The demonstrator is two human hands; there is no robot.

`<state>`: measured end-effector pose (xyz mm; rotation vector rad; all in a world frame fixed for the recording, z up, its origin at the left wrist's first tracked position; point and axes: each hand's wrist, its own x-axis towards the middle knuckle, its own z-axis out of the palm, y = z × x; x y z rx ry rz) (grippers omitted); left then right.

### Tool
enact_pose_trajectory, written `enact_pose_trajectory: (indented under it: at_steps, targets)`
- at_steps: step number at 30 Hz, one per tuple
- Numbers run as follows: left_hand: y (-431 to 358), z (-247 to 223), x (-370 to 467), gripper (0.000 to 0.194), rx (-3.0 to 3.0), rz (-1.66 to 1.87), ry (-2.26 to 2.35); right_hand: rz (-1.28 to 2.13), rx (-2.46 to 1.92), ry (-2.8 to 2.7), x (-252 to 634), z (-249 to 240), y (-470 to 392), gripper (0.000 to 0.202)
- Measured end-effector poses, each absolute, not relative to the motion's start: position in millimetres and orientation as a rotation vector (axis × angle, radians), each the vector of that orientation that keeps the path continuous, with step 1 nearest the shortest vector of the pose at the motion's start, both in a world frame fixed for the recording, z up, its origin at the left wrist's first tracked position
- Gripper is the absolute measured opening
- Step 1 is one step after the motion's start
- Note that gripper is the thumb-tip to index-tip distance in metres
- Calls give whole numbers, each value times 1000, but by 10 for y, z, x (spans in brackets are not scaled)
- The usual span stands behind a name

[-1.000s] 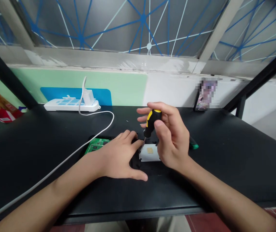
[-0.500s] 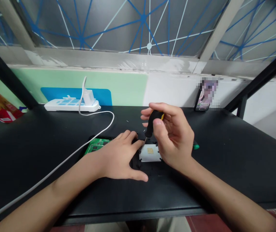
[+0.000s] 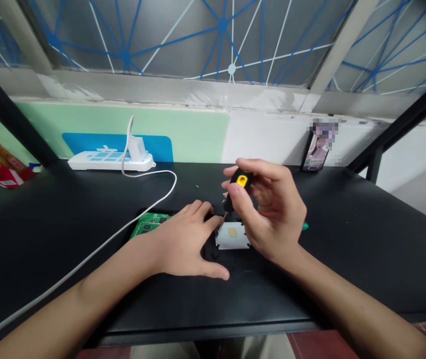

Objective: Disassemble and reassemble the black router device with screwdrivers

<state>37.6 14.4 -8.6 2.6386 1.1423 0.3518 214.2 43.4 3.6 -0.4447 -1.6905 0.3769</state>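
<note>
Tabletop [image 3: 362, 249], screwdriver [image 3: 229, 203] slanted seemingly down-left

We read this as an indoor work spot, though we cannot tell whether home, dormitory or office. Behind the black table [image 3: 365, 249] we see a green-and-white wall [image 3: 194, 134] and a window [image 3: 183, 45] with line patterns; on the table, a power strip [image 3: 102, 160], a phone [image 3: 314, 155] and a circuit board [image 3: 148, 224]; below the table, red flooring [image 3: 321, 344].
</note>
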Motion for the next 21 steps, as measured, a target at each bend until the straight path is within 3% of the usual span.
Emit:
enact_pose_trajectory:
  at_steps: [8, 16, 21]
  targets:
    - [141, -47, 388, 76, 2646, 284, 1180, 477, -439, -1736, 2156, 9, 421, 30]
    - [142, -50, 387, 83, 2617, 290, 1163, 242, -430, -1693, 2140, 39, 465, 38]
    - [135, -39, 395, 83, 2652, 232, 1198, 448, -421, -1693, 2155, 34, 409, 32]
